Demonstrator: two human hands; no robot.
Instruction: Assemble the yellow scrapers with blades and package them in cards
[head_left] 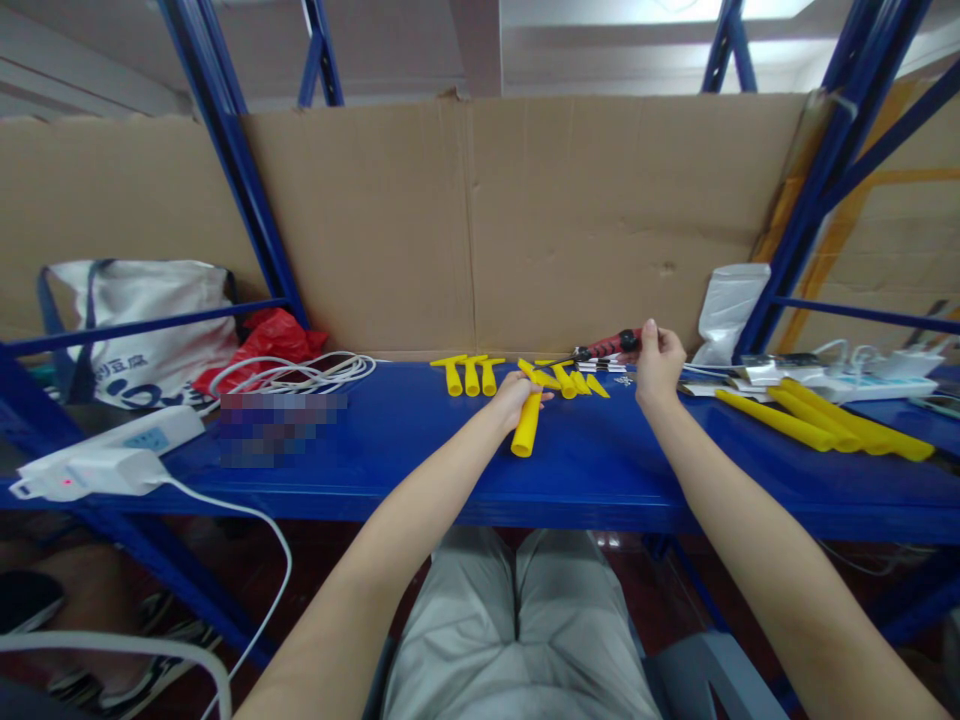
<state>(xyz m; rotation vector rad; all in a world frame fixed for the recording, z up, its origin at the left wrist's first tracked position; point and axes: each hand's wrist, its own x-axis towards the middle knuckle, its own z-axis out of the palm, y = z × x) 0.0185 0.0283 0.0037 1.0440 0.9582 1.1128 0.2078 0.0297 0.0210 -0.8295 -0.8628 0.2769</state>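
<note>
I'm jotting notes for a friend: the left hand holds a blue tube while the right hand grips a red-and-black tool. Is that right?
Not quite: in the head view, the tube in the left hand is yellow, not blue.

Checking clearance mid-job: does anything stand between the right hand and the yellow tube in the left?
Yes, in this view: yellow pieces lie on the table between the right hand and yellow tube; whether they block it is unclear.

The tube point(529, 424) in the left hand point(513, 394) is plain yellow, the tool point(604, 347) in the right hand point(659, 362) red and black; the shelf point(390, 440) beneath both is blue, the cardboard point(570, 220) beyond brown.
</note>
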